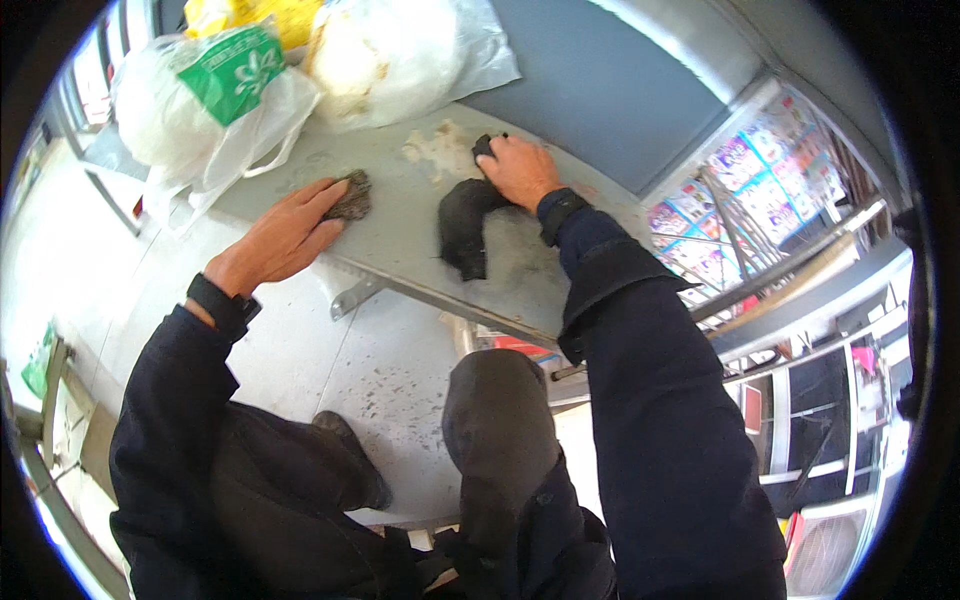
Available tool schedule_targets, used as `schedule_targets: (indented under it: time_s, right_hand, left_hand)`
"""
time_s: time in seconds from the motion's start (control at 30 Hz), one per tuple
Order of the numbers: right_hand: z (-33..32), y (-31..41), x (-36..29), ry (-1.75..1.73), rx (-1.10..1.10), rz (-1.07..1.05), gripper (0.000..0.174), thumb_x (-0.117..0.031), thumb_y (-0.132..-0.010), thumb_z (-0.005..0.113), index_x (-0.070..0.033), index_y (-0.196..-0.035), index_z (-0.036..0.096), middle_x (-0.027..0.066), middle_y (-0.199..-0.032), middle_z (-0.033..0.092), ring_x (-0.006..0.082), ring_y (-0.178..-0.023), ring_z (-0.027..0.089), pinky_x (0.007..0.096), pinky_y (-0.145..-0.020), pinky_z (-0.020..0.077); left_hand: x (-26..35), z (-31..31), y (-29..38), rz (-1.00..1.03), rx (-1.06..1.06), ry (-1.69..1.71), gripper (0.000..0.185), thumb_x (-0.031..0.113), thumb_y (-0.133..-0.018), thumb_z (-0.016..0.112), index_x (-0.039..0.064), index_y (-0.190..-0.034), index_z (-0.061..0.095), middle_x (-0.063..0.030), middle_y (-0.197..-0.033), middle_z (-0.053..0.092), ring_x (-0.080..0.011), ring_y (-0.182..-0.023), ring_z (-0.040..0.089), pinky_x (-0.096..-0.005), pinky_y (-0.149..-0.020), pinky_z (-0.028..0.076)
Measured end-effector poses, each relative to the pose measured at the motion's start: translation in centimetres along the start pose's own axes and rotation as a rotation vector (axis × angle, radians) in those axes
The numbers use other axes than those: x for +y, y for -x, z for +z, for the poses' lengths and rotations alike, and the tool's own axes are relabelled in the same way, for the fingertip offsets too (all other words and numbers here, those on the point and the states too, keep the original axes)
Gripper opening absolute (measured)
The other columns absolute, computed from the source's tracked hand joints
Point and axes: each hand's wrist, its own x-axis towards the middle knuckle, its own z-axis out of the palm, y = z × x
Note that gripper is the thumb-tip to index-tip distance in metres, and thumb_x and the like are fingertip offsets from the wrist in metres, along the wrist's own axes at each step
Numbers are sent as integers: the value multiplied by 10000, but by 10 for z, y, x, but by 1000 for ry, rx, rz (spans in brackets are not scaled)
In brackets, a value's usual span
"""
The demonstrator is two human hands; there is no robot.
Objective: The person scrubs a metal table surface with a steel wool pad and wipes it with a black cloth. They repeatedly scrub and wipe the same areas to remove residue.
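My left hand rests at the near left edge of a grey table, its fingertips pressed on a brownish-grey fibrous scouring pad. My right hand grips one end of a black cloth item, possibly a sock or glove; a dark bunched end pokes out past the fingers. The rest of it curves over the tabletop towards me. Beyond it, a pale whitish stain marks the surface. A wet-looking smear lies near my right wrist.
A white plastic bag with a green print and a large translucent bag stand at the back left, a yellow bag behind them. A grey panel borders the table's far side. Metal racks stand to the right. My knee is below the table's edge.
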Motion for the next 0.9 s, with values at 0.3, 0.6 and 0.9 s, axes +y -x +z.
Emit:
schedule_targets:
  time_s: [0.3,0.6,0.9]
  right_hand:
    - [-17,62,106,258,-141,308,416,-395,-935,508,-32,-1039,684,220,-1102,694,424,-1016,662,522,-892,516]
    - [-10,94,184,418,-356,607,384,-305,-926,515,-63,-1140,723,180,-1196,692,363,-1092,674,463,-920,540]
    - [-22,60,143,241,-326,615,441,-348,-923,516,-31,-1176,688,214,-1226,663,408,-1131,627,483,-961,502]
  left_hand:
    - [-1,3,1,-16,5,8,531,240,-1014,495,20,-1486,392,-253,-1510,399,-418,-1371,413,-425,-1152,339]
    - [-7,5,-1,25,24,-28,533,266,-1007,507,21,-1471,413,-268,-1480,431,-436,-1347,433,-438,-1133,362]
    - [-6,5,0,25,36,33,528,270,-1006,511,19,-1463,429,-266,-1478,437,-439,-1334,446,-433,-1122,373]
